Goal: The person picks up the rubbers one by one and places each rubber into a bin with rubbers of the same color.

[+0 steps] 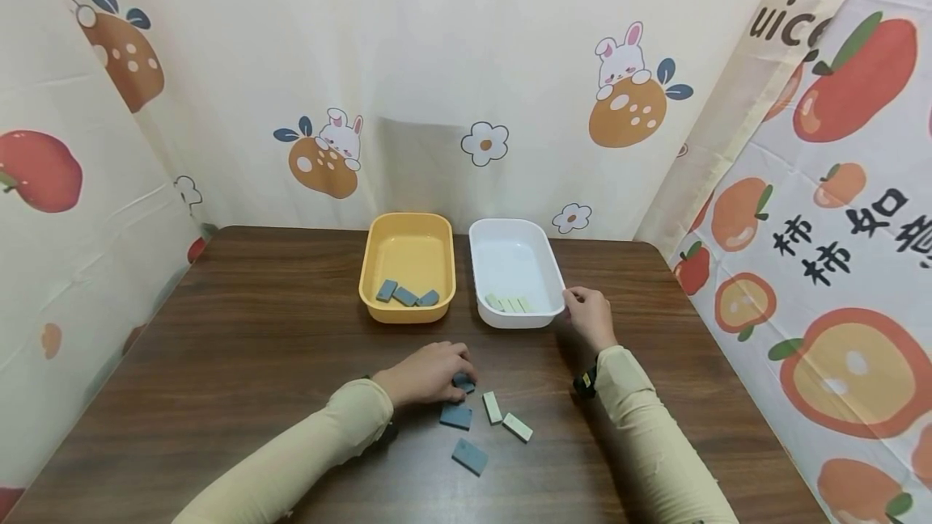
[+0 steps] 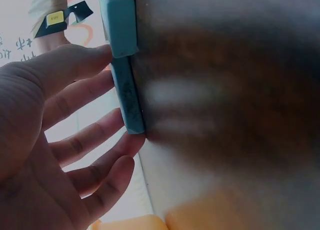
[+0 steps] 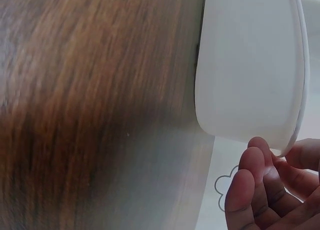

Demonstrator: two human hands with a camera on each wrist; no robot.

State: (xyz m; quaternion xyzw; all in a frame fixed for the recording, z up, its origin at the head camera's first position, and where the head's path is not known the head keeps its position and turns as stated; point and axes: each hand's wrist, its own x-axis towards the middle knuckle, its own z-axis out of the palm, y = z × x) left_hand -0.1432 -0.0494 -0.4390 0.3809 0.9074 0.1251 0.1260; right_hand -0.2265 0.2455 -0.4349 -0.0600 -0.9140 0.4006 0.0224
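Observation:
My left hand [image 1: 429, 374] reaches down to the table, its thumb and fingers curled round a small blue-grey block [image 1: 463, 382]. In the left wrist view that block [image 2: 128, 100] stands between thumb and fingertips, with another blue-grey block [image 2: 119, 25] nearer the camera. Two more blue-grey blocks lie close by: one just below the hand [image 1: 455, 416], one nearer me [image 1: 469, 457]. Two pale green blocks [image 1: 518, 427] lie to their right. My right hand [image 1: 591, 318] pinches the rim of the white plastic bin [image 3: 250, 65] at its near right corner.
The yellow bin [image 1: 408, 315] stands left of the white one and holds three blue-grey blocks [image 1: 405, 296]. Several pale green blocks [image 1: 510, 305] lie in the white bin's near end. Behind the brown wooden table [image 1: 291, 281] hangs a printed curtain [image 1: 437, 63].

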